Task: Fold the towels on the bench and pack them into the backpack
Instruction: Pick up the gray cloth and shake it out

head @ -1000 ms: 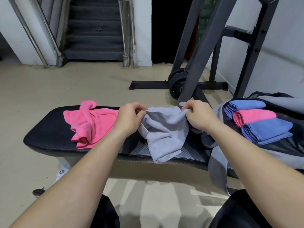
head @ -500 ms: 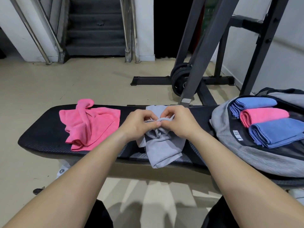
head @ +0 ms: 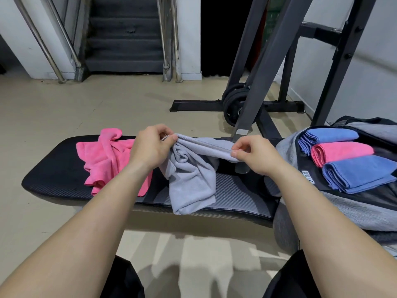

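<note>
A grey towel (head: 193, 179) hangs over the middle of the black bench (head: 53, 177), its top edge stretched between my hands. My left hand (head: 152, 147) pinches one corner and my right hand (head: 255, 153) pinches the other end of that edge. A crumpled pink towel (head: 103, 160) lies on the bench to the left, partly behind my left forearm. At the right end an open grey backpack (head: 352, 207) holds a folded blue towel (head: 328, 136), a folded pink towel (head: 341, 151) and another folded blue towel (head: 361, 175).
A dark steel rack (head: 268, 67) with weight plates (head: 234, 106) stands just behind the bench. Beige floor stretches to a staircase (head: 126, 33) with metal handrails at the back. My knees in black shorts are at the bottom edge.
My hands had come together on the bunched grey towel; now they have drawn apart, pulling one edge of it taut above the bench. The view has shifted slightly.
</note>
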